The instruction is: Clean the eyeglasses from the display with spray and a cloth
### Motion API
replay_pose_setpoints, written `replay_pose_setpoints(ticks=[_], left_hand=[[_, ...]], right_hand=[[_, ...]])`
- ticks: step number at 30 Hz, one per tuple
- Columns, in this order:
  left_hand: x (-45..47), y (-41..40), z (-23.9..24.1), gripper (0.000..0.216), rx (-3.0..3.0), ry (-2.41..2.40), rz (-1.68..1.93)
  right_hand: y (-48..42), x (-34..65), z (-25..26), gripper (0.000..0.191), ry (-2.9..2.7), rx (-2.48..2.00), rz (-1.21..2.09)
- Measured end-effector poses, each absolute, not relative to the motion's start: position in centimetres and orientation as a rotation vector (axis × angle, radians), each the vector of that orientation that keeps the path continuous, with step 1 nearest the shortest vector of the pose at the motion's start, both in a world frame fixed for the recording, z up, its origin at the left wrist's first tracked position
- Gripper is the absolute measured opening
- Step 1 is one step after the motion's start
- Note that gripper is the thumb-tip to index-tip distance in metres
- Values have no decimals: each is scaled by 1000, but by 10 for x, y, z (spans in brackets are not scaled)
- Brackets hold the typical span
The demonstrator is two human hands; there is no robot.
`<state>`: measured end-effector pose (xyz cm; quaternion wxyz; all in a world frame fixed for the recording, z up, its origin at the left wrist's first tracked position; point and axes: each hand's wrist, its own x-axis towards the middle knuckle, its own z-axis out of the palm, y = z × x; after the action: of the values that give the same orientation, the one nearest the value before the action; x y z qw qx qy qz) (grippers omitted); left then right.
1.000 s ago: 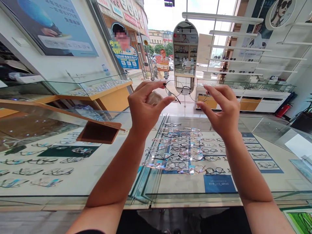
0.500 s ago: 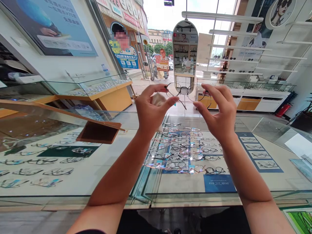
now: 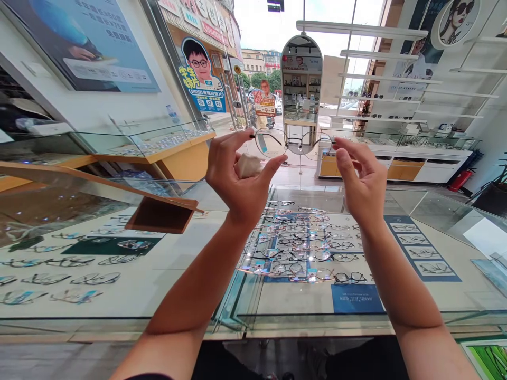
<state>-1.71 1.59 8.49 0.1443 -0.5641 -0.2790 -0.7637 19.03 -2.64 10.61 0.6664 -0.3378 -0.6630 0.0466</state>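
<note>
A pair of thin round-framed eyeglasses is held up above the glass counter, its lenses level with each other. My left hand grips the frame's left end between fingers and thumb. A crumpled pale cloth is tucked in that same palm. At the other end, my right hand is closed on the right hinge area. Both dark temples show through the lenses. Under my hands, many spectacle frames lie in rows inside the glass display case.
An oval mirror stands beyond the eyeglasses. At left, a wooden-edged panel juts over the counter. A blue card lies in the case. A white cabinet and a red fire extinguisher are at the back right.
The eyeglasses have turned so their lenses sit flat and wide between my hands. My left hand has shifted left, exposing more cloth; my right-hand fingers have folded closer around the hinge.
</note>
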Motion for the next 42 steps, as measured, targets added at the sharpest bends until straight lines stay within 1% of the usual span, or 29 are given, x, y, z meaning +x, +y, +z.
replay_pose_setpoints(ticks=[7, 12, 21, 30, 38, 42], left_hand=[[-17, 24, 77, 56, -1600, -962, -2146], [-18, 24, 76, 61, -1655, -945, -2175], [-14, 20, 76, 55, -1630, -897, -2138], [-9, 11, 79, 49, -1597, -960, -2112], [-10, 13, 78, 55, -1699, -910, -2211], [-8, 12, 82, 54, -1696, -917, -2257]], right_hand=[[-25, 191, 108, 17, -1367, -697, 273], [-25, 192, 108, 17, -1371, -693, 339], [-22, 192, 108, 23, -1370, -660, 488], [-18, 192, 105, 29, -1378, -703, 487], [-20, 189, 102, 30, -1415, -705, 440], [-25, 185, 103, 32, -1460, -686, 410]])
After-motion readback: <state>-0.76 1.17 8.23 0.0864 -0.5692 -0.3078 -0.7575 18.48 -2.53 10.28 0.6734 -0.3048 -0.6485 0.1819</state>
